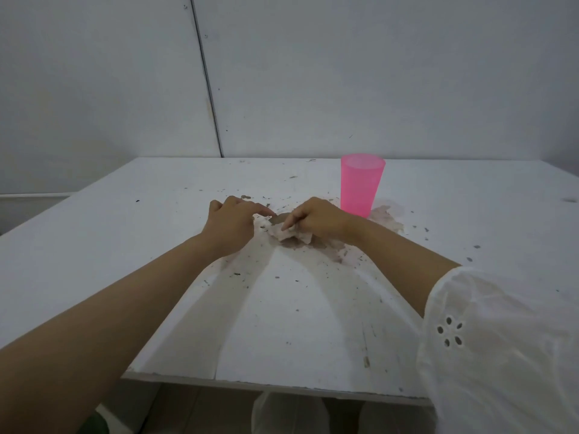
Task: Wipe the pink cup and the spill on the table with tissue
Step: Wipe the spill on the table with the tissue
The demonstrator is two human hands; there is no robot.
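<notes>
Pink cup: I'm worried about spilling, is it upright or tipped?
Upright: the pink cup stands on its base on the table, open rim on top.

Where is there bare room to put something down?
Bare: the white table left of the left hand, and far right of the pink plastic cup. Crowded: the middle, with right hand, crumpled stained tissue and brownish spill.

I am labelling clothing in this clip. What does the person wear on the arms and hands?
The left hand and right hand are bare: no gloves, rings or watch show. The left forearm is uncovered. The right arm has a loose white sleeve ending near the elbow, with a flower of small eyelet holes.
</notes>
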